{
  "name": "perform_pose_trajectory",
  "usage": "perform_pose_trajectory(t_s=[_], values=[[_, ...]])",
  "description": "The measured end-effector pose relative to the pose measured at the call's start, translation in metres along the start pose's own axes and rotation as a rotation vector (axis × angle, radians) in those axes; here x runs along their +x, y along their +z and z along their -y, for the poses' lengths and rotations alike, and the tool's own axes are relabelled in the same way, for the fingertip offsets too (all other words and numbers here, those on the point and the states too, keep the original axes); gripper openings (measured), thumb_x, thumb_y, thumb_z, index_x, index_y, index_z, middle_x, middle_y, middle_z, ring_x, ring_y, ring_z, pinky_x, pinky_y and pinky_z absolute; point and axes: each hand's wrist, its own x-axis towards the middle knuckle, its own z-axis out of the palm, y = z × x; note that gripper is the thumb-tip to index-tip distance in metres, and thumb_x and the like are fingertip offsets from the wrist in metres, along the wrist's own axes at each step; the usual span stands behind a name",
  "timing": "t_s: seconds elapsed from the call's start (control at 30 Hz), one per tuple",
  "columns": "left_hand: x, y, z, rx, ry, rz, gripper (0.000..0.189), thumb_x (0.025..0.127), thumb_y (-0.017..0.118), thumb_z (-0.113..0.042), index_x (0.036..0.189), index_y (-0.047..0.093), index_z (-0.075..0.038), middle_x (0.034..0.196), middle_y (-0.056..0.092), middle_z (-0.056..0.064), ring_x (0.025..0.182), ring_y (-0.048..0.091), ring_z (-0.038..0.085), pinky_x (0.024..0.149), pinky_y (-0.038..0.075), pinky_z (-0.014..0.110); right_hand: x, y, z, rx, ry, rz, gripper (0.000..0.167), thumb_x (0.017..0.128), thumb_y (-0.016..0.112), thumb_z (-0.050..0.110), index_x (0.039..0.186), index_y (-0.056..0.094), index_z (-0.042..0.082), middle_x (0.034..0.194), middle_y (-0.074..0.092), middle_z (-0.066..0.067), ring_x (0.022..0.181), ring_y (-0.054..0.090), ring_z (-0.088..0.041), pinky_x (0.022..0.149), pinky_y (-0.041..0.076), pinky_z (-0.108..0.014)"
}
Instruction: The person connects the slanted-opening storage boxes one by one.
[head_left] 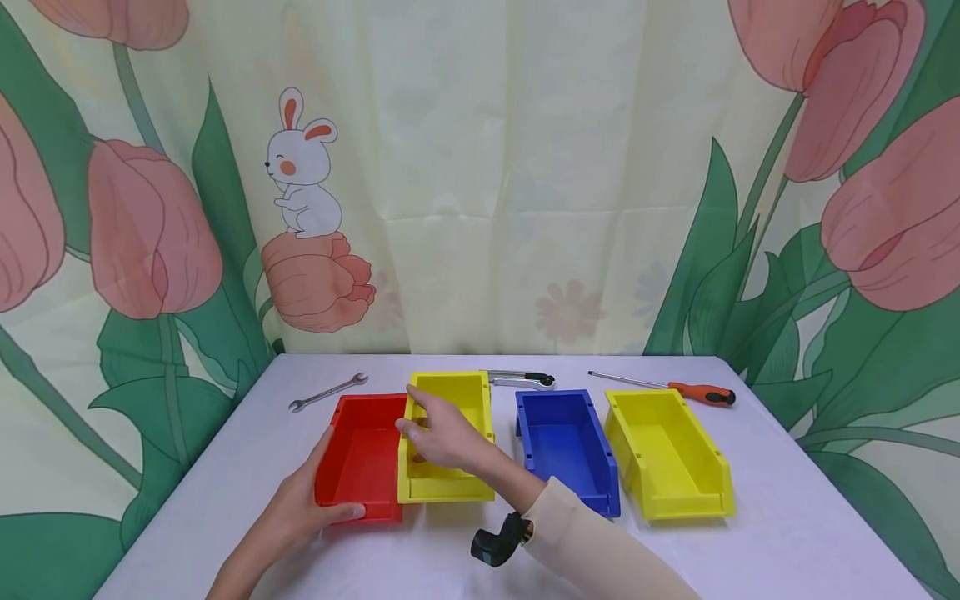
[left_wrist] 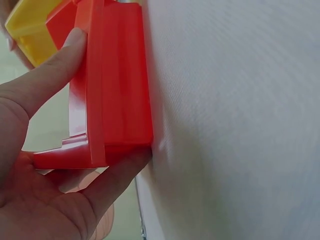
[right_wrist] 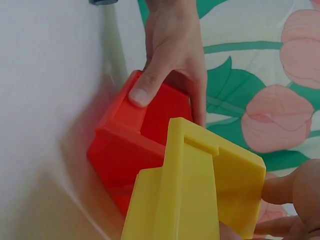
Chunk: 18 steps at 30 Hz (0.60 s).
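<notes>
Red bin (head_left: 367, 458) is left of the lower centre of the frame, with its open top facing up. Left hand (head_left: 300, 500) grips it at the lower left corner, fingers spread wide, thumb on the front edge, the others along the left side. Right hand (head_left: 446, 433) grips the near yellow bin (head_left: 446, 490) at its left wall, thumb and fingers bent over the rim; how tightly, I cannot tell. That bin overlaps the red one's right wall in the head view, just right of it. Blue bin (head_left: 566, 450) and far-right yellow bin (head_left: 686, 507) stand right of centre on the white table (head_left: 420, 562). Behind lie a wrench (head_left: 328, 392) at left, metal tools (head_left: 522, 383) mid-frame and a screwdriver (head_left: 701, 393) at right.
</notes>
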Motion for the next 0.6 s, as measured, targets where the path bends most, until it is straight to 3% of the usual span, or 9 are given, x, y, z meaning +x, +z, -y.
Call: perform_pose_trajectory(t_s=[0.6], values=[[0.0005, 0.0015, 0.0002, 0.023, -0.004, -0.005, 0.146, 0.059, 0.102, -0.041, 0.171, 0.012, -0.018, 0.158, 0.045, 0.019, 0.137, 0.051, 0.044, 0.083, 0.068, 0.045, 0.004, 0.0002, -0.0069, 0.016, -0.015, 0.02, 0.067, 0.106, 0.065, 0.025, 0.166, 0.037, 0.015, 0.163, 0.051, -0.009, 0.142, 0.061, -0.03, 0.093, 0.064, -0.028]])
